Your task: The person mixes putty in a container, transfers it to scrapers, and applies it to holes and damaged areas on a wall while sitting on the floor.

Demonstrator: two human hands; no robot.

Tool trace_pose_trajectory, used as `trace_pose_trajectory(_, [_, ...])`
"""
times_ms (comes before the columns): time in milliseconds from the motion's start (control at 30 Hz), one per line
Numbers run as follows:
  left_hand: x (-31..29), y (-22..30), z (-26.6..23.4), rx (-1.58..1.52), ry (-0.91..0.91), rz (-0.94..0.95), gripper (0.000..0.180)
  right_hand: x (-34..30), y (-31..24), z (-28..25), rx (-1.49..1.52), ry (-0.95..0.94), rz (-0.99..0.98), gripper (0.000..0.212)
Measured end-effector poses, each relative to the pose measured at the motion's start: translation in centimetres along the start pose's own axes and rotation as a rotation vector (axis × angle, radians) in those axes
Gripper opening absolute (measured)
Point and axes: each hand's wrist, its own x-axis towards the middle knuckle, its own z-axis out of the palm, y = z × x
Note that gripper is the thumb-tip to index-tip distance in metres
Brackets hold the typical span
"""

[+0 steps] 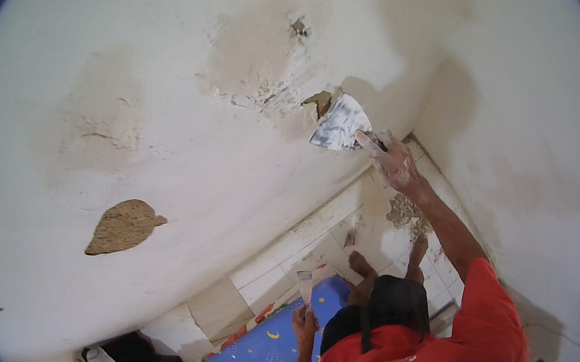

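Note:
My right hand (398, 166), dusted with white, is closed round the handle of a wide putty knife (340, 126). Its fan-shaped blade, smeared white, lies at the wall just below a brown hole (324, 102) in the plaster. I cannot tell whether the blade presses on the surface. Lower down, my left hand (305, 326) grips a narrow putty knife (306, 286) with the blade pointing up. The white wall (172, 108) has rough, flaking plaster and a smaller hole (298, 28) higher up. A larger bare brown patch (124, 227) shows at left.
Plaster debris (404, 215) lies on the tiled floor near my feet, by the corner with the right-hand wall (528, 173). A blue patterned mattress (254, 359) lies below my left hand. Several bags and cloths, including a dark one (130, 354), are piled at lower left.

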Motion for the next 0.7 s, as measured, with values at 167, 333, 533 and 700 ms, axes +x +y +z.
trace_pose_trajectory(167, [0.1,-2.6,1.0,0.01,0.004,-0.064,0.025,1.4,3.4,1.6,-0.168,-0.075,-0.199,0.062])
trace_pose_trajectory(333, [-1.1,-4.1,2.8,0.066,0.065,-0.213,0.023,2.3,2.2,1.9,-0.285,-0.095,-0.118,0.06])
trace_pose_trajectory(533, [-1.5,-6.3,4.0,0.075,0.019,-0.234,0.024,2.6,4.4,1.7,-0.405,-0.107,-0.109,0.06])
trace_pose_trajectory(700, [-1.0,-4.7,4.6,0.159,0.07,-0.176,0.025,2.1,7.7,2.1,-0.472,-0.141,-0.147,0.058])
